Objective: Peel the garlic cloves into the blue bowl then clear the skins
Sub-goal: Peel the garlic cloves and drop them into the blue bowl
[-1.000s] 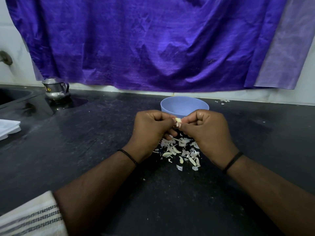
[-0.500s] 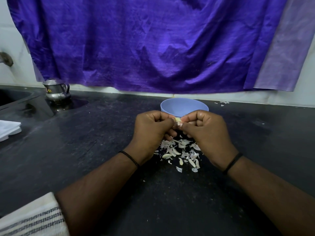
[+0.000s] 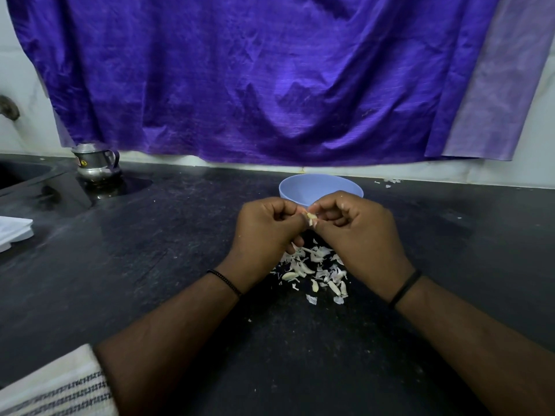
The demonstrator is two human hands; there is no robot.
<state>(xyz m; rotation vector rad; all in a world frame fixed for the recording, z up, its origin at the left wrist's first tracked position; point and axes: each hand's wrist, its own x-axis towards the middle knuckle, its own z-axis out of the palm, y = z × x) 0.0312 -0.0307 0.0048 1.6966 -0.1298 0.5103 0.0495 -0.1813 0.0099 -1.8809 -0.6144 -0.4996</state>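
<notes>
A small pale garlic clove (image 3: 311,217) is pinched between the fingertips of my left hand (image 3: 265,232) and my right hand (image 3: 359,235), both with fingers curled, held just in front of the blue bowl (image 3: 321,186). The bowl's inside is mostly hidden by my hands. Below my hands, a pile of white garlic skins and several cloves (image 3: 315,270) lies on the black counter (image 3: 150,265).
A small steel pot (image 3: 96,165) stands at the back left beside a sink edge (image 3: 27,175). A white object (image 3: 15,232) lies at the left edge. A purple cloth (image 3: 255,76) hangs behind. Striped white fabric (image 3: 57,385) sits at bottom left. A few skin bits (image 3: 389,182) lie back right.
Both hands have stayed together on the clove with slight finger shifts; the right hand's fingers have opened out a little around the clove.
</notes>
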